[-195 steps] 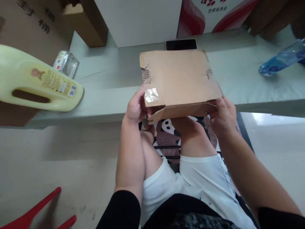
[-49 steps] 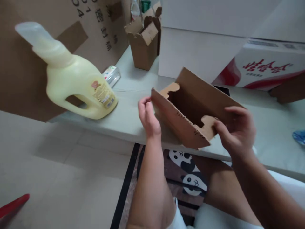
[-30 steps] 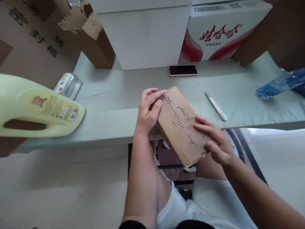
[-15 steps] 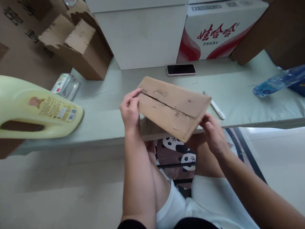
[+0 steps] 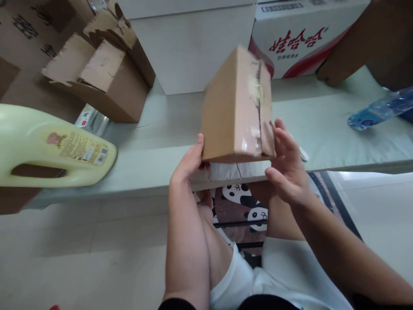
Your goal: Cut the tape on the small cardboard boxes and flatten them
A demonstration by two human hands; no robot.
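Observation:
A brown cardboard box (image 5: pixel 222 110) is held up tilted over the front edge of the cloth-covered table. Its taped side, with a seam and torn patches of clear tape, faces up and to the right. At the lower left corner my left hand (image 5: pixel 189 162) grips it, thumb on the outside and the other fingers mostly hidden underneath. My right hand (image 5: pixel 288 168) is open by the lower right edge, thumb and fingers apart; its fingertips are close to the box, and contact is hard to tell. Behind that hand, only the end of a white utility knife (image 5: pixel 303 155) shows.
A yellow jug (image 5: pixel 80 172) lies at the left, near an opened cardboard box (image 5: pixel 125 94) and a clear plastic pack (image 5: pixel 93 120). White cartons (image 5: pixel 187 56) and a red-and-white carton (image 5: pixel 303 47) line the back. A blue-tinted bottle (image 5: pixel 371 114) lies at the right.
The box has been turned and tipped up, so its taped side now shows instead of the seamed flat face. My right hand has loosened and spread its fingers. The phone is now hidden.

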